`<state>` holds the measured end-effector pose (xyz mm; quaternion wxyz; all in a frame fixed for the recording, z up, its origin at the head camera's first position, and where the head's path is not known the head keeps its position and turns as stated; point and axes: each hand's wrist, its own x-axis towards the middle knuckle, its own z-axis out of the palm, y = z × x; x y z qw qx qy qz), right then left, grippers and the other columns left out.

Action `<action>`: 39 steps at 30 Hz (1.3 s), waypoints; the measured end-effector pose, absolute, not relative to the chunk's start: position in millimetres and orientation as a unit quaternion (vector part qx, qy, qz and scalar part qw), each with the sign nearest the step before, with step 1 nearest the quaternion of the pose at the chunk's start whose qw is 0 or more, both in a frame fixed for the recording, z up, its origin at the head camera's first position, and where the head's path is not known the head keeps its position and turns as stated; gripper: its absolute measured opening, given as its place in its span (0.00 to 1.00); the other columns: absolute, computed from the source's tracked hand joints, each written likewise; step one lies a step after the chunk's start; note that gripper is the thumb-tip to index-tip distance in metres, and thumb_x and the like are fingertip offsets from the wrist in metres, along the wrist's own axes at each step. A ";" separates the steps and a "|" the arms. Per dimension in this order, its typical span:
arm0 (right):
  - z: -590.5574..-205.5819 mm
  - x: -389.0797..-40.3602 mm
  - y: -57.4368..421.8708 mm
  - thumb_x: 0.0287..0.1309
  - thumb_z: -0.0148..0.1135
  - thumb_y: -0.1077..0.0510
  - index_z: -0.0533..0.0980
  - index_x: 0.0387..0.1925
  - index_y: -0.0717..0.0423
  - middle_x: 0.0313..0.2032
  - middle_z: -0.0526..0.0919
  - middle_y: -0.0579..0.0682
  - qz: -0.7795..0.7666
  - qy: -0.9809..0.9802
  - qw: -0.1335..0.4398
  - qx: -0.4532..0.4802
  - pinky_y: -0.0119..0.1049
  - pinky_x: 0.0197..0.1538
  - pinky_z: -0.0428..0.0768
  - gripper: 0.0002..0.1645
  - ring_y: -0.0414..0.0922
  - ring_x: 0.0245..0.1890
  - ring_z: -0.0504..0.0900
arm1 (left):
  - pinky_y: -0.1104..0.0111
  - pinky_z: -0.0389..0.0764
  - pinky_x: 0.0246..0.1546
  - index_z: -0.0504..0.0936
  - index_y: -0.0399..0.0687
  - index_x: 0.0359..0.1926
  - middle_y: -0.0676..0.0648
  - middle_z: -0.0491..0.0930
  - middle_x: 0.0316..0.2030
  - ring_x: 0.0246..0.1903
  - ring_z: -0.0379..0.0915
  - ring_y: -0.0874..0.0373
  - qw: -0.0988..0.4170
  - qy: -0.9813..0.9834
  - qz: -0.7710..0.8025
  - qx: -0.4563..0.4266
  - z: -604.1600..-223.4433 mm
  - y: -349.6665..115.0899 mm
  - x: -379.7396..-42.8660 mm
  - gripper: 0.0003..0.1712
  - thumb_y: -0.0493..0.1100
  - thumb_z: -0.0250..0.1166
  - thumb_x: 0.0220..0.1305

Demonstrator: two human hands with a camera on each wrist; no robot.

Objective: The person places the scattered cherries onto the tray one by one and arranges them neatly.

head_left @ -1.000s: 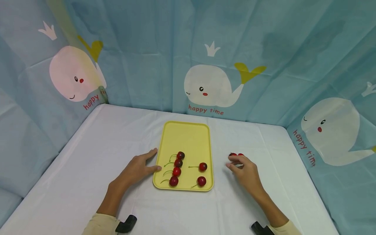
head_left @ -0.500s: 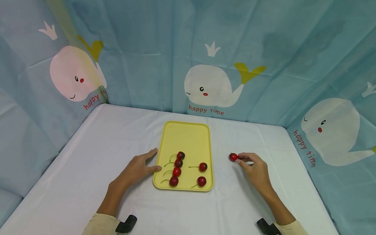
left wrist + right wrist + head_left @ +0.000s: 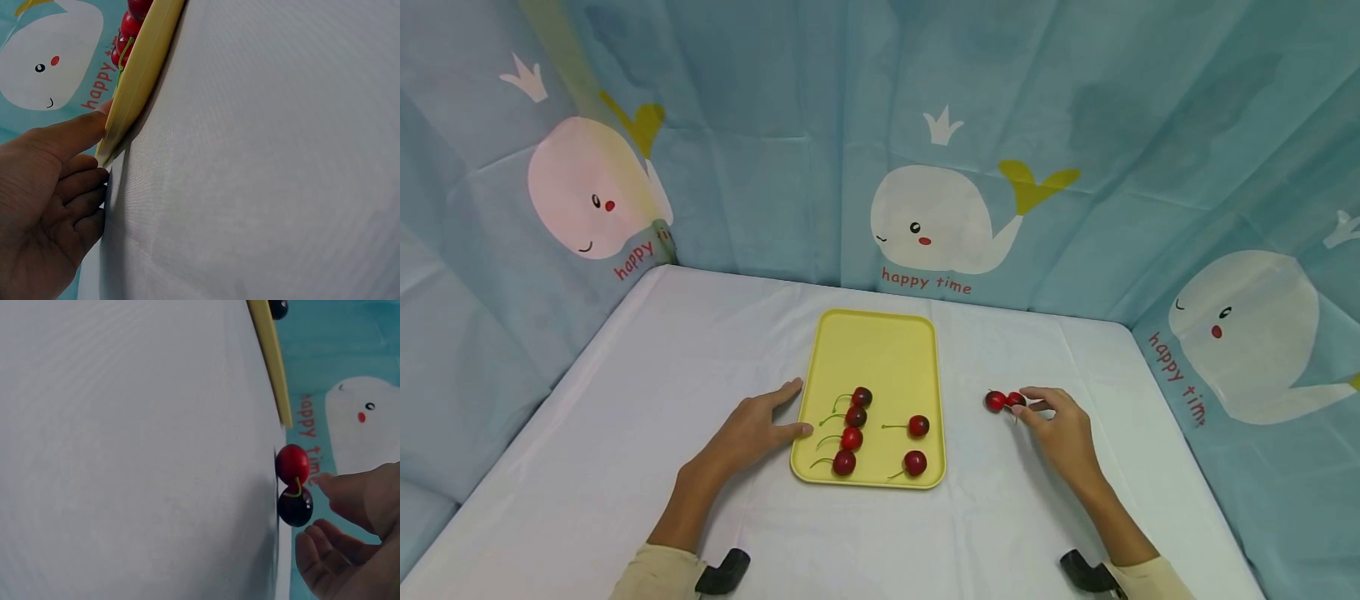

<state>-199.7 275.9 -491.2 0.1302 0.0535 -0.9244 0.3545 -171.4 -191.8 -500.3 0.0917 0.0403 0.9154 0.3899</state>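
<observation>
My left hand (image 3: 748,429) rests at the left edge of a yellow tray (image 3: 880,350), its thumb over the rim. In the left wrist view, the other fingers are bent beside the tray's outer side. On the white table right of the tray, two cherries sit side by side, a red cherry (image 3: 292,465) and a dark cherry (image 3: 295,506) with a green stem. My right hand (image 3: 1060,433) is just right of this pair, thumb and fingers spread apart, fingertips close to the dark cherry. Nothing shows between its fingers in the right wrist view.
Several stemmed cherries (image 3: 852,438) form a column on the tray's left half. Two more, an upper cherry (image 3: 918,426) and a lower cherry (image 3: 914,463), lie on its right. A blue whale-print curtain (image 3: 760,183) borders the white table (image 3: 700,333) behind and at the sides.
My right hand has moved right, from over the cherry pair to beside it. Its fingers have come off the right-hand cherry, so both now show. The left hand and tray have stayed put.
</observation>
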 end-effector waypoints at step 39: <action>-487.2 -204.5 275.5 0.68 0.73 0.60 0.82 0.62 0.59 0.56 0.87 0.58 0.349 -0.932 0.083 0.044 0.22 0.45 0.79 0.23 0.54 0.51 0.86 | 0.39 0.62 0.77 0.63 0.47 0.82 0.39 0.63 0.79 0.80 0.54 0.36 0.098 0.917 0.386 0.034 -495.3 -189.8 -170.5 0.51 0.57 0.76 0.65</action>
